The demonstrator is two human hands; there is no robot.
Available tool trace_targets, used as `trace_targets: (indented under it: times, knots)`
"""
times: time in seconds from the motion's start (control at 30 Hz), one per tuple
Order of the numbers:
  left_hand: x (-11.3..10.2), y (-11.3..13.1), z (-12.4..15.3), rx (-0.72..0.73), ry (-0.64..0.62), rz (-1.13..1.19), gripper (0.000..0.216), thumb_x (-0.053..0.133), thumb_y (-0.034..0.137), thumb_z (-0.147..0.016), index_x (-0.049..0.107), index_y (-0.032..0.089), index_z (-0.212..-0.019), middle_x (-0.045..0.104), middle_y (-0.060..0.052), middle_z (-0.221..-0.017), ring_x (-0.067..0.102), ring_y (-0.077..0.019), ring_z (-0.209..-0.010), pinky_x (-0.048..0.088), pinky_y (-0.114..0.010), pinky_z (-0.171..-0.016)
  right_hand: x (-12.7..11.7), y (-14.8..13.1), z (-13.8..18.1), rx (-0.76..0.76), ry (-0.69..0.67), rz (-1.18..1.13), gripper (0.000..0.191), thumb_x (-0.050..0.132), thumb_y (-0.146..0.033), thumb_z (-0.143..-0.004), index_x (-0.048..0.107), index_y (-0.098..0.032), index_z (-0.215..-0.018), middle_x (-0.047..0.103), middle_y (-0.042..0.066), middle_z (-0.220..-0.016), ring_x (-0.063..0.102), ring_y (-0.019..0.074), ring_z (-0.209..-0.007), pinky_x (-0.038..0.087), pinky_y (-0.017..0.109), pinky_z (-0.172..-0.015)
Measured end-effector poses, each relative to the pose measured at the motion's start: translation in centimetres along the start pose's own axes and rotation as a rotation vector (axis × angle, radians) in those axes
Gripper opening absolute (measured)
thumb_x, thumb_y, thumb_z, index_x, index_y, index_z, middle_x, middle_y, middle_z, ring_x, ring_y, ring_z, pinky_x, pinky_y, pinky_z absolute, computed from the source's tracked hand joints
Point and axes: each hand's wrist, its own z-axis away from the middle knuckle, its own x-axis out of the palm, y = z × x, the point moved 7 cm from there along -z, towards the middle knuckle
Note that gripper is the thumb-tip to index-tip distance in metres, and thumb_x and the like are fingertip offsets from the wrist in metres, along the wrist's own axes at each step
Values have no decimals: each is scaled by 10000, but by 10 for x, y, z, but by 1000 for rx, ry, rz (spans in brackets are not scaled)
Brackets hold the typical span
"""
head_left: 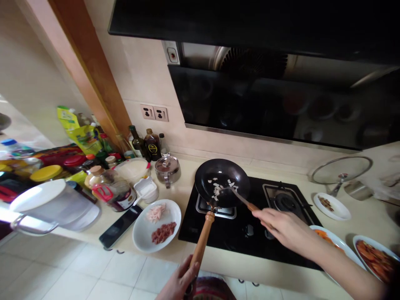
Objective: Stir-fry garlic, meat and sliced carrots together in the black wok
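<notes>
A black wok [222, 181] sits on the left burner of the black gas hob [250, 233], with pale chopped bits in it. My left hand [179, 280] is closed round the end of the wok's long wooden handle [202, 241] at the counter's front edge. My right hand [281, 227] is closed on the wooden grip of a metal spatula [237, 196], whose blade rests among the pale bits in the wok.
A white plate with raw meat [156, 226] and a black phone [120, 226] lie left of the hob. Bottles, jars and a white jug [53, 206] crowd the far left. Plates of orange food [373, 254], a small dish [331, 206] and a glass lid [342, 170] stand right.
</notes>
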Motion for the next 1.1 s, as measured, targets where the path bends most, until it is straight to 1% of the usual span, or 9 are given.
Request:
trace_targets:
  times: [0.07, 0.17, 0.27, 0.4, 0.47, 0.57, 0.73, 0.97, 1.1]
  knots:
    - [3, 0, 0, -7, -52, 3, 838, 567, 732, -628, 513, 157, -1236, 658, -26, -705, 581, -170, -628, 458, -253, -600, 10, 11, -14, 49, -17, -35, 307, 464, -272, -861, 630, -316, -1115, 698, 20, -996, 670, 189, -800, 535, 316, -724]
    - [6, -6, -2, -43, -93, 55, 846, 579, 724, -626, 491, 170, -1260, 576, 23, -537, 539, -161, -515, 434, -255, -538, 9, 38, -22, 199, 148, -97, 285, 493, -333, -842, 627, -298, -1090, 685, 33, -1075, 661, 234, -909, 519, 370, -813]
    - [7, -11, -5, -56, -82, 96, 881, 590, 723, -615, 459, 167, -1286, 552, 40, -513, 531, -154, -501, 424, -247, -518, 15, 65, -16, 417, 337, -228, 277, 557, -385, -791, 632, -272, -1033, 715, 43, -941, 690, 233, -782, 540, 367, -759]
    - [6, -11, -6, -73, -82, 64, 935, 591, 745, -584, 454, 150, -1291, 569, 32, -524, 555, -172, -545, 440, -257, -537, 49, 81, -8, 662, 512, -697, 389, 572, -469, -783, 606, -175, -1035, 686, 41, -683, 689, 212, -603, 570, 323, -583]
    - [2, -7, -5, -54, -57, 40, 876, 615, 721, -588, 508, 156, -1249, 617, 0, -592, 593, -199, -654, 465, -267, -610, 63, 76, -10, 676, 544, -873, 448, 598, -496, -766, 597, -145, -1045, 685, 49, -670, 691, 213, -605, 572, 312, -555]
    - [-3, -2, -5, 7, -17, 33, 754, 635, 682, -611, 581, 173, -1163, 658, -27, -700, 605, -216, -784, 472, -272, -704, 69, 62, -9, 639, 523, -955, 468, 622, -507, -753, 605, -138, -1040, 700, 64, -704, 695, 211, -624, 577, 311, -571]
    - [1, -9, -7, -28, -45, 40, 798, 611, 706, -612, 551, 165, -1195, 631, -7, -635, 597, -200, -690, 471, -272, -652, 74, 62, 2, 672, 506, -974, 466, 639, -517, -736, 616, -136, -1003, 697, 58, -664, 689, 213, -581, 574, 309, -532]
    - [2, -14, -10, -37, -46, 34, 850, 587, 720, -621, 498, 160, -1253, 622, -3, -611, 577, -183, -623, 460, -259, -597, 101, 80, -8, 787, 760, -1091, 461, 637, -497, -739, 581, -148, -1036, 696, 33, -640, 698, 208, -598, 571, 284, -533]
    - [4, -16, -12, -37, -82, 30, 815, 577, 714, -638, 513, 153, -1226, 569, 21, -531, 561, -173, -562, 448, -252, -555, 106, 78, -7, 802, 635, -1064, 468, 638, -502, -734, 598, -132, -1018, 692, 42, -620, 688, 206, -558, 556, 276, -494]
